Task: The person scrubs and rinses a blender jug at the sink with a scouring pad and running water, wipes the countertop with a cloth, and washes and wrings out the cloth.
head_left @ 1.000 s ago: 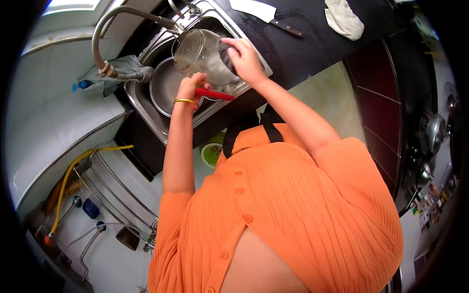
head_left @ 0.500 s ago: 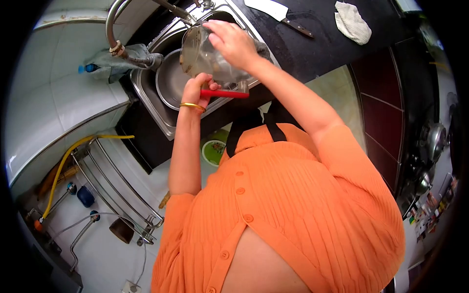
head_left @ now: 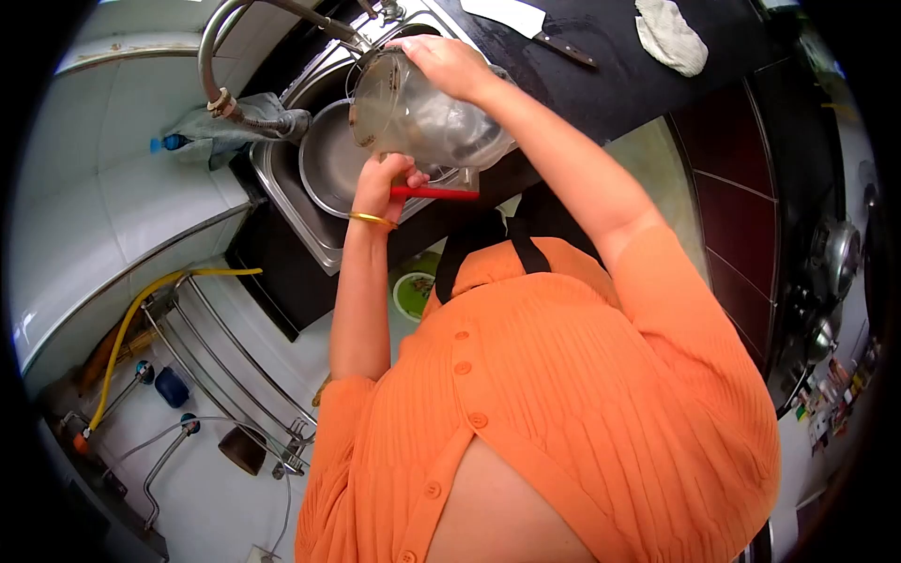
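A clear, see-through container (head_left: 422,113) with a dark-spotted rim is tilted on its side over the sink (head_left: 302,225). My left hand (head_left: 387,178), with a gold bangle at the wrist, is closed at its lower edge, beside a red handle (head_left: 441,193). Across the container's upper side lies my right hand (head_left: 441,64), its fingers wrapped over the rim. A round metal pan (head_left: 327,159) sits in the basin to the left, partly covered by the container. The curved faucet hose (head_left: 208,66) arches at the upper left.
On the dark counter lie a cleaver (head_left: 526,21) and a pale cloth (head_left: 671,38). A plastic bag (head_left: 221,127) hangs by the tiled wall. Below the sink edge is a green bin (head_left: 413,295). A metal rack (head_left: 221,361) stands at lower left.
My right hand has moved up and left to the container's rim; the dark scrubber seen under it earlier no longer shows. The container and red handle have shifted right in view.
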Available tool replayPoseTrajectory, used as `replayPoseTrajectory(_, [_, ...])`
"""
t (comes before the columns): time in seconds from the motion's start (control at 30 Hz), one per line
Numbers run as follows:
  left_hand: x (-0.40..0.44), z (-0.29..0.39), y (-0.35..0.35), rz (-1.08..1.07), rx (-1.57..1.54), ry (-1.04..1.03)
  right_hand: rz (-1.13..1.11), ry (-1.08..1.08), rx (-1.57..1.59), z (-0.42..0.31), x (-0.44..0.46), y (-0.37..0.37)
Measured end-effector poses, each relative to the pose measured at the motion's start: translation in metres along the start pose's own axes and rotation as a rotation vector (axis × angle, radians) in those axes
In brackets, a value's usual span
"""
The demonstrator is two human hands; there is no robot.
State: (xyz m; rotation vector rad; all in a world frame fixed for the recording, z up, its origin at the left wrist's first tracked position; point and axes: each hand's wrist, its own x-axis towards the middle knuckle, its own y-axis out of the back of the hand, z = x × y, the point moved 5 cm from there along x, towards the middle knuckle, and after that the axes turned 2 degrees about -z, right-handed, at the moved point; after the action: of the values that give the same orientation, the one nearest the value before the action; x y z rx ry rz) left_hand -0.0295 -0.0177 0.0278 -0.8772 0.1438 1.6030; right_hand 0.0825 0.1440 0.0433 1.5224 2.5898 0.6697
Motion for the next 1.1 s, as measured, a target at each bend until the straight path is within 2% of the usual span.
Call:
replayPoseTrajectory(0.1, [-0.003,0.0,-0.001,0.007,0.009,-0.043,-0.047,-0.046,0.07,0.008,0.0,-0.003])
replayPoseTrajectory(0.17, [-0.001,-0.001,0.002,-0.024,-0.026,-0.036,0.195,0.185,-0.164,-0.028,-0.019,0.007])
replayPoseTrajectory(0.2, [0.0,-0.001,0.001,-0.061,-0.054,-0.03,0.21,0.202,-0.211,-0.033,-0.029,0.004])
replayPoseTrajectory(0.23, [0.002,-0.004,0.004,-0.064,-0.053,-0.031,0.212,0.202,-0.213,-0.042,-0.045,-0.001])
replayPoseTrajectory(0.3, [0.015,-0.008,0.008,-0.041,-0.322,-0.031,0.137,0.344,-0.544,-0.067,-0.072,-0.016])
replayPoseTrajectory(0.33, [0.016,-0.005,0.004,-0.048,-0.322,-0.031,0.139,0.343,-0.551,-0.07,-0.077,-0.013])
replayPoseTrajectory(0.4, [0.008,0.002,-0.005,-0.12,-0.462,-0.025,0.063,0.473,-0.566,-0.079,-0.088,-0.015])
replayPoseTrajectory(0.47, [0.011,0.005,-0.004,-0.235,-0.565,-0.053,0.14,0.412,-0.592,-0.079,-0.076,-0.001])
replayPoseTrajectory(0.53, [0.005,0.009,-0.004,-0.186,-0.499,-0.081,0.275,0.268,-0.64,-0.057,-0.053,0.018])
replayPoseTrajectory(0.57, [0.004,0.011,-0.003,-0.134,-0.44,-0.104,0.323,0.208,-0.548,-0.039,-0.045,0.028])
replayPoseTrajectory(0.67, [-0.001,0.004,0.001,-0.136,-0.396,-0.09,0.269,0.133,-0.426,-0.01,-0.037,0.043])
replayPoseTrajectory(0.73, [-0.006,0.0,0.002,-0.112,-0.342,-0.08,0.058,-0.218,-0.161,0.017,-0.031,0.044])
replayPoseTrajectory(0.77, [-0.007,-0.005,0.006,-0.11,-0.344,-0.076,0.055,-0.222,-0.16,0.023,-0.03,0.047])
replayPoseTrajectory(0.83, [-0.007,-0.011,0.012,-0.185,-0.411,-0.088,-0.103,-0.203,0.079,0.037,-0.024,0.043])
replayPoseTrajectory(0.9, [-0.013,-0.015,0.014,-0.204,-0.504,-0.073,-0.096,-0.186,0.197,0.059,-0.014,0.041])
replayPoseTrajectory(0.97, [-0.021,-0.018,0.012,-0.216,-0.597,-0.06,-0.114,-0.293,0.726,0.068,-0.012,0.037])
replayPoseTrajectory(1.03, [-0.026,-0.016,0.004,-0.232,-0.602,-0.092,-0.094,-0.269,0.782,0.05,-0.012,0.041])
replayPoseTrajectory(1.1, [-0.026,-0.021,0.007,-0.218,-0.594,-0.1,-0.06,-0.336,0.903,0.047,-0.015,0.039])
